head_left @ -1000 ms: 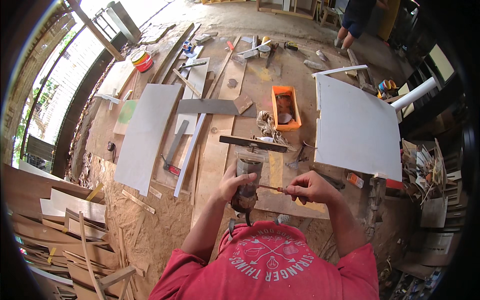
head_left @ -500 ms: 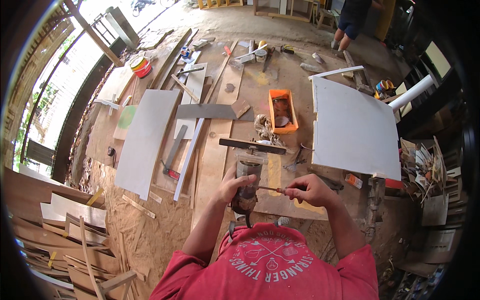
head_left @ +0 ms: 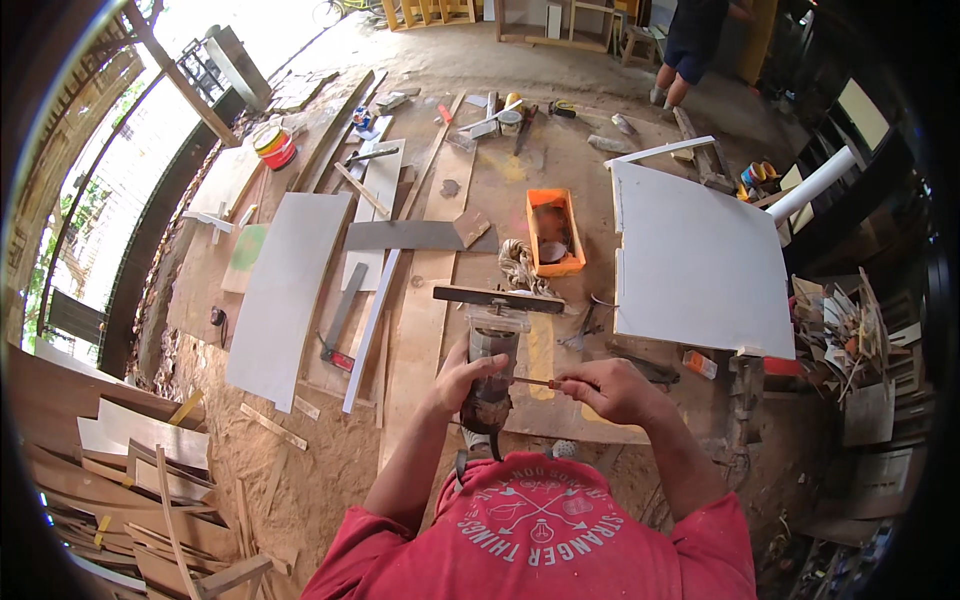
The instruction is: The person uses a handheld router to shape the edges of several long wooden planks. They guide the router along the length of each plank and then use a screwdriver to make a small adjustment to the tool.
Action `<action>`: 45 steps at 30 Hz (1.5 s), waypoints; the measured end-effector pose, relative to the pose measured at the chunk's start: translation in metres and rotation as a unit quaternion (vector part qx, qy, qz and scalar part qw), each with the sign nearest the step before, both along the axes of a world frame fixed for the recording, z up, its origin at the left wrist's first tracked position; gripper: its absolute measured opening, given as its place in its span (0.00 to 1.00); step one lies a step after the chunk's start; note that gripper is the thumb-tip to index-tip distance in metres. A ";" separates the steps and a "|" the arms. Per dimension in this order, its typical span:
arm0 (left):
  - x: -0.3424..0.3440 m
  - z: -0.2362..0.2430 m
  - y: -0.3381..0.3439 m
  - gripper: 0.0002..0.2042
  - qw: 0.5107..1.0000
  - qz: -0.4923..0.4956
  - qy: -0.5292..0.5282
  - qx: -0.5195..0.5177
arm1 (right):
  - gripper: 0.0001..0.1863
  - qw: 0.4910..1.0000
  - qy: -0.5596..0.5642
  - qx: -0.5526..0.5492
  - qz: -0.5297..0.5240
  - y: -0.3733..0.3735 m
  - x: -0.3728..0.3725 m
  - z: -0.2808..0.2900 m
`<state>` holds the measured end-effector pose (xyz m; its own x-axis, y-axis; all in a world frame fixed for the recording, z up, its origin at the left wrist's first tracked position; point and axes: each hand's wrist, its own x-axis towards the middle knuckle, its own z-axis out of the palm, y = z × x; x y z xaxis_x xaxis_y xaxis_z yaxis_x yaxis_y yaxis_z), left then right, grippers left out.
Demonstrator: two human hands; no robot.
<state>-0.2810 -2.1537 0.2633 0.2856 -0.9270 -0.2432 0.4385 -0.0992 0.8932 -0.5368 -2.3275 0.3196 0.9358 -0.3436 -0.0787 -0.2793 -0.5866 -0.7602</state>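
Upright in front of my chest is a trim router (head_left: pixel 493 352) with a dark cylindrical body and a clear base at its far end. A long dark bar (head_left: pixel 470 294) lies across that base. My left hand (head_left: pixel 462 382) wraps round the router body, thumb over its top side. A thin screwdriver (head_left: pixel 532 381) is pinched in my right hand (head_left: pixel 612 388). Its shaft points left, and its tip meets the router's right side; the exact contact spot is too small to make out.
Beyond the router, a worktable carries an orange box (head_left: pixel 582 258), a rag bundle (head_left: pixel 516 263) and wood strips. White panels lie left (head_left: pixel 290 290) and right (head_left: pixel 700 265). A hammer-like tool (head_left: pixel 340 357) rests left. Scrap wood flanks me; another person (head_left: pixel 690 50) stands far back.
The view has tilted and shifted slightly, so the table sits a little lower and further left. Both hands keep their grips, and the screwdriver stays at the router's side.
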 end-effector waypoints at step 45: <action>-0.052 -0.012 -0.043 0.39 0.988 0.110 -0.086 -0.061 | 0.42 0.953 -0.094 0.066 -0.282 0.114 0.023 -0.056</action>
<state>-0.3325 -2.1970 0.2508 0.5102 -0.8577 -0.0632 0.2781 0.0950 0.9558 -0.5141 -2.2130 0.2640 0.6079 -0.7940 -0.0053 -0.3739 -0.2803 -0.8841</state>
